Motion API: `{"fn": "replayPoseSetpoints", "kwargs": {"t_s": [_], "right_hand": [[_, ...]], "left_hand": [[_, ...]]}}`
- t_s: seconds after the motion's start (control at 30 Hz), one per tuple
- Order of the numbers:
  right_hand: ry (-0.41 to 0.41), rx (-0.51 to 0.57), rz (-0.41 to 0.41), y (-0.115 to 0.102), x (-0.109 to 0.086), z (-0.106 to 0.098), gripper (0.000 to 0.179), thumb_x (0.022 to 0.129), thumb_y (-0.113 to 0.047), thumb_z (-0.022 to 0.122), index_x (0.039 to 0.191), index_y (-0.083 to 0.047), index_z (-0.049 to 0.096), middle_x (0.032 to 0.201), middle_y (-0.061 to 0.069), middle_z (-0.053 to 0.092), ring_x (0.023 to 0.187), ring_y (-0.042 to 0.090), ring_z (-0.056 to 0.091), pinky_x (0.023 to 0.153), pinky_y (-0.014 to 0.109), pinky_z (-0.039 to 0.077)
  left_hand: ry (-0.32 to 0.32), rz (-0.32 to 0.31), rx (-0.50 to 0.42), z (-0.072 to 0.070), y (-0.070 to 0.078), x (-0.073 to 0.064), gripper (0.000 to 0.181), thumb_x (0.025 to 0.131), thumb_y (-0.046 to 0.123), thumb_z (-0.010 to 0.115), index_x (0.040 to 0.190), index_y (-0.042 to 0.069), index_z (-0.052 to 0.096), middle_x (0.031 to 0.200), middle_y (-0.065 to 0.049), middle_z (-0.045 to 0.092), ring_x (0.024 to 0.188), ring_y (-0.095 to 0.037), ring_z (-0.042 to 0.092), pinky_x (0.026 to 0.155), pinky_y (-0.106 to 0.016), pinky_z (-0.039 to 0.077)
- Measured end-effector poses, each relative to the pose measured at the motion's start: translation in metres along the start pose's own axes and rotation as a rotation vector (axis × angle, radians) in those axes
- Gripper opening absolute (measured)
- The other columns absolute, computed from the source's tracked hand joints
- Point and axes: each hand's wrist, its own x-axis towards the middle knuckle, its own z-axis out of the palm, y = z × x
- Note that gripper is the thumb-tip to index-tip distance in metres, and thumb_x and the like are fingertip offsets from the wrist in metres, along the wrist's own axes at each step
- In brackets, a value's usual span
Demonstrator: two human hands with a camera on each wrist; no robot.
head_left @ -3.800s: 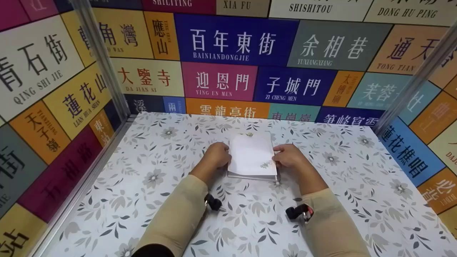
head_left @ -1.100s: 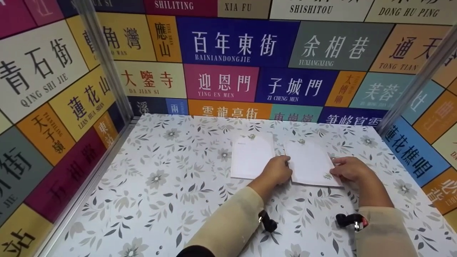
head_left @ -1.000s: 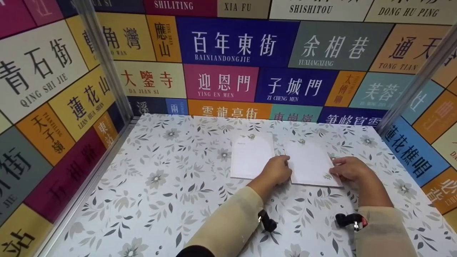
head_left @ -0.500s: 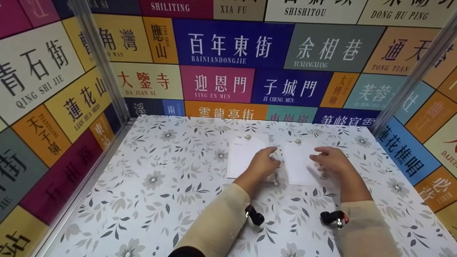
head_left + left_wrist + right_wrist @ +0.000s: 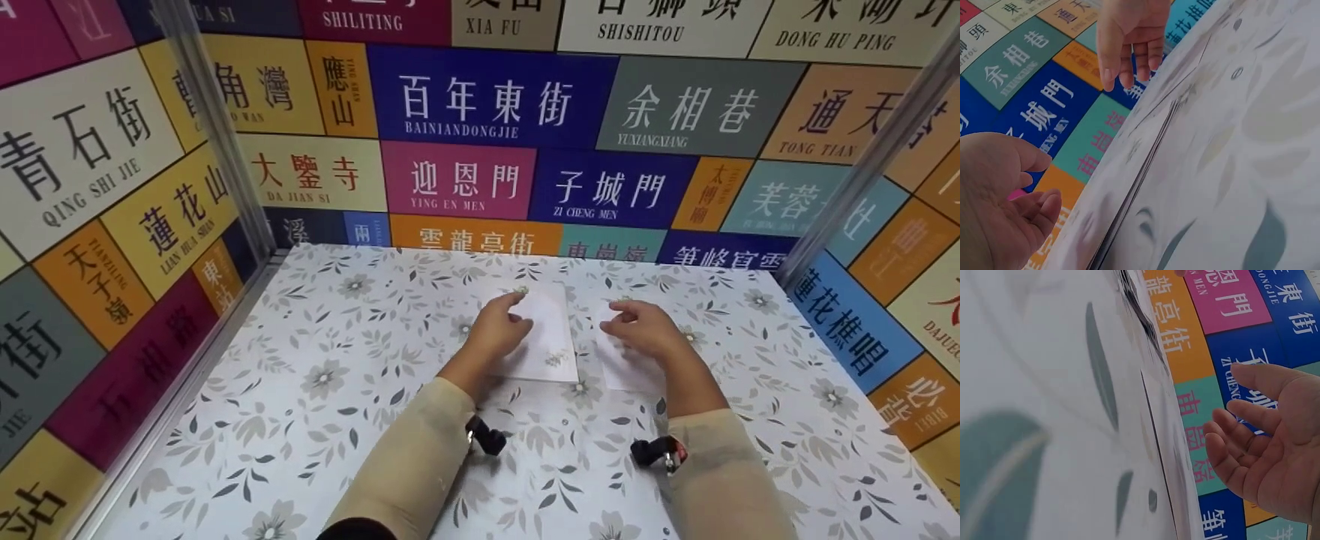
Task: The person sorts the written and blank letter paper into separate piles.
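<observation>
Two white pads lie flat, side by side on the floral tabletop (image 5: 247,420), a narrow gap between them. About a second ago both your hands were at the edges of the right-hand pad (image 5: 619,367); now neither grips it. Your left hand (image 5: 495,326) has shifted across to hang over the left-hand pad (image 5: 544,330), covering much of its left side. Your right hand (image 5: 645,330) is up above the right-hand pad and hides a good part of it. Both hands have let go: the wrist views show their fingers loosely bent in the air, with nothing between them. A few seconds ago your hands held what looked like one stack, so you seem to have parted it and put the upper pad down. With both pads flat and unheld, that separating looks finished, though your hands remain close by.
</observation>
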Motion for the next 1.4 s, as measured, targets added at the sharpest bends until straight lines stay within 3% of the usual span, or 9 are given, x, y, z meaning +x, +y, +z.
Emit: {"fn": "replayPoseSetpoints", "kwargs": {"t_s": [0.13,0.3,0.43,0.6,0.73,0.83,1.0,1.23,1.4], "right_hand": [[-0.011,0.019,-0.011,-0.012,0.005,0.013,0.073,0.100,-0.038,0.075,0.161,-0.010,0.048,0.144,0.020,0.061,0.119,0.033,0.068,0.095,0.036,0.061],[-0.017,0.024,-0.008,-0.028,0.010,0.026,0.072,0.098,-0.038,0.076,0.160,-0.012,0.049,0.143,0.018,0.063,0.117,0.027,0.066,0.098,0.037,0.060],[-0.018,0.054,-0.006,-0.040,0.014,0.034,0.072,0.098,-0.038,0.077,0.160,-0.013,0.050,0.146,0.016,0.063,0.122,0.030,0.064,0.102,0.041,0.058],[-0.044,0.090,-0.033,-0.049,0.016,0.044,0.074,0.097,-0.039,0.078,0.161,-0.016,0.049,0.155,0.015,0.059,0.140,0.036,0.058,0.116,0.051,0.053],[-0.070,0.046,-0.057,-0.047,0.016,0.048,0.078,0.095,-0.043,0.080,0.162,-0.019,0.048,0.164,0.012,0.052,0.152,0.037,0.049,0.122,0.057,0.047],[-0.098,-0.018,-0.075,-0.044,0.016,0.050,0.083,0.093,-0.049,0.080,0.164,-0.023,0.045,0.170,0.014,0.043,0.158,0.040,0.041,0.126,0.061,0.040],[-0.163,-0.114,-0.137,-0.038,0.017,0.057,0.089,0.091,-0.049,0.083,0.165,-0.022,0.043,0.175,0.018,0.033,0.163,0.043,0.029,0.132,0.064,0.028],[-0.256,-0.302,-0.166,-0.034,0.014,0.061,0.095,0.089,-0.052,0.084,0.166,-0.019,0.041,0.181,0.011,0.020,0.168,0.040,0.014,0.136,0.063,0.014],[-0.319,-0.361,-0.155,-0.035,0.010,0.062,0.096,0.088,-0.054,0.083,0.168,-0.025,0.038,0.183,0.005,0.014,0.169,0.039,0.010,0.135,0.067,0.012]], "left_hand": [[0.028,-0.038,0.005,-0.016,-0.008,0.002,0.059,0.100,0.023,0.073,0.156,0.021,0.056,0.151,-0.008,0.062,0.124,-0.021,0.068,0.107,-0.039,0.058],[0.034,-0.118,-0.072,-0.036,-0.017,0.001,0.061,0.100,0.021,0.072,0.158,0.023,0.053,0.145,-0.010,0.063,0.125,-0.022,0.064,0.109,-0.041,0.056],[0.048,-0.130,-0.062,-0.051,-0.024,0.002,0.061,0.100,0.021,0.073,0.158,0.023,0.053,0.147,-0.011,0.063,0.126,-0.023,0.065,0.111,-0.043,0.055],[0.059,-0.131,-0.049,-0.064,-0.032,0.004,0.063,0.100,0.022,0.073,0.159,0.023,0.052,0.152,-0.011,0.060,0.131,-0.025,0.064,0.111,-0.043,0.056],[-0.022,-0.176,-0.111,-0.066,-0.035,0.000,0.070,0.097,0.028,0.078,0.160,0.033,0.048,0.164,-0.007,0.050,0.148,-0.028,0.054,0.123,-0.049,0.047],[-0.121,-0.135,-0.091,-0.065,-0.040,-0.003,0.079,0.094,0.034,0.082,0.163,0.037,0.043,0.172,-0.003,0.041,0.158,-0.030,0.042,0.132,-0.052,0.035],[-0.248,0.007,0.117,-0.064,-0.048,-0.005,0.092,0.092,0.047,0.083,0.169,0.031,0.034,0.180,0.000,0.026,0.167,-0.028,0.024,0.137,-0.052,0.019],[-0.403,0.033,0.342,-0.064,-0.051,-0.007,0.101,0.087,0.062,0.081,0.170,0.038,0.029,0.183,0.007,0.012,0.171,-0.026,0.010,0.138,-0.057,0.014],[-0.448,0.030,0.402,-0.062,-0.051,-0.011,0.102,0.085,0.066,0.081,0.169,0.041,0.029,0.182,0.011,0.011,0.171,-0.024,0.006,0.138,-0.058,0.011]]}}
